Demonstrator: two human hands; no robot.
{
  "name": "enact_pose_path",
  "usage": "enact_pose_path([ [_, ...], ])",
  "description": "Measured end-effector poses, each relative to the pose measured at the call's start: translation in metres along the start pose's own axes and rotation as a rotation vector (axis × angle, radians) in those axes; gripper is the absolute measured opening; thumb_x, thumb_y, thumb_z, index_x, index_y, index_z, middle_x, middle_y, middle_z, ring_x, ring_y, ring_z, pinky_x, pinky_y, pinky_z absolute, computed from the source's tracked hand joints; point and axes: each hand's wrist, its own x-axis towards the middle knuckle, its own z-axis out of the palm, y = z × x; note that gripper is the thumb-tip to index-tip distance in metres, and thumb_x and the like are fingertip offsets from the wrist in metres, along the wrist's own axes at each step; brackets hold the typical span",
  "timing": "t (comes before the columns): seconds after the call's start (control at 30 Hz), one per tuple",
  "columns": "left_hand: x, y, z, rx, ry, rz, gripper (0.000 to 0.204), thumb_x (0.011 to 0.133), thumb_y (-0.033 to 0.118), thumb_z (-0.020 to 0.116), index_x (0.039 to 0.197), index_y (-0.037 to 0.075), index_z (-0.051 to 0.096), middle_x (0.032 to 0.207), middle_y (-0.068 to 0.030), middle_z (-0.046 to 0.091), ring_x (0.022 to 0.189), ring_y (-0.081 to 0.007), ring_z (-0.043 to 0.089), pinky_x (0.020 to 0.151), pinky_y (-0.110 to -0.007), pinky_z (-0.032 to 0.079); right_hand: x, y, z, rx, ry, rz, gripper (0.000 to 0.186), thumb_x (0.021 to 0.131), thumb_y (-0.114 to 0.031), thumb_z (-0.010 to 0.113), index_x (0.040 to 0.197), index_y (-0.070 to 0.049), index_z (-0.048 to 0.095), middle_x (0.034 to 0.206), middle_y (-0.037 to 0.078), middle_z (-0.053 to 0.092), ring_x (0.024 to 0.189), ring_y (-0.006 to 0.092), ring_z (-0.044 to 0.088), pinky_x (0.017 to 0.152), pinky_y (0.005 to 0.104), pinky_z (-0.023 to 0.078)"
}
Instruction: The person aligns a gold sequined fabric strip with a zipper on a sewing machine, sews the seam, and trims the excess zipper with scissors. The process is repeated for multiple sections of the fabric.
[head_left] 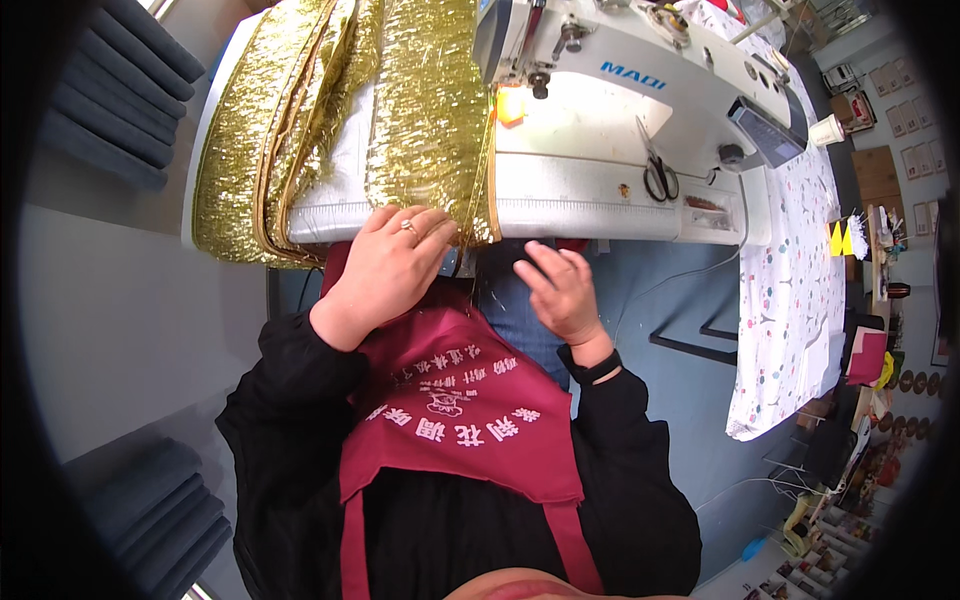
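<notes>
My left hand (395, 262), with a ring on one finger, lies palm down at the near end of a strip of gold tinsel fringe fabric (425, 120). Its fingers stretch over the fabric at the table edge, and the thumb is hidden. The strip runs away from me under the left end of a white sewing machine (640, 60). Its brown bound edge (492, 200) lies along the right side. Just below the table edge, right of that strip, my right hand (562, 290) hovers with fingers loosely apart and nothing visible in them.
More gold fringe fabric (235, 150) is folded in layers at the left of the table. Black-handled scissors (657, 175) rest on the machine bed, near a small tray (708, 212). An orange piece (510, 105) sits by the needle area. A patterned cloth (790, 300) hangs at the right.
</notes>
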Motion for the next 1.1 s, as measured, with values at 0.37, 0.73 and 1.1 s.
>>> enact_pose_path([
  [0.37,-0.088,0.022,0.035,-0.335,-0.021,-0.317,0.028,0.091,0.013,0.073,0.068,0.004,0.061,0.070,-0.0121,0.059,0.071,-0.0345,0.060,0.067,-0.046,0.048,-0.007,-0.050,0.049,0.717,0.044,0.459,0.023,0.095,-0.011,0.073,0.115,-0.001,0.070,0.109,0.014,0.074,0.084,0.0263,0.074,0.074,0.0358,0.058],
  [0.73,-0.097,0.036,0.039,-0.389,0.008,-0.402,0.016,0.090,0.012,0.073,0.079,0.003,0.069,0.072,-0.0127,0.062,0.073,-0.0345,0.063,0.069,-0.046,0.052,-0.006,-0.053,0.168,1.041,0.090,0.767,0.042,0.097,-0.012,0.072,0.131,0.006,0.057,0.116,0.017,0.070,0.086,0.0208,0.072,0.079,0.0323,0.059],
  [1.1,-0.045,0.036,0.042,0.029,-0.118,0.102,0.054,0.087,0.022,0.064,0.140,0.014,0.064,0.165,-0.0059,0.043,0.156,-0.0206,0.033,0.127,-0.045,0.026,-0.008,-0.102,0.017,1.152,-0.348,0.590,0.039,0.100,-0.011,0.068,0.135,0.004,0.059,0.115,0.014,0.074,0.101,0.0177,0.071,0.088,0.0322,0.057],
])
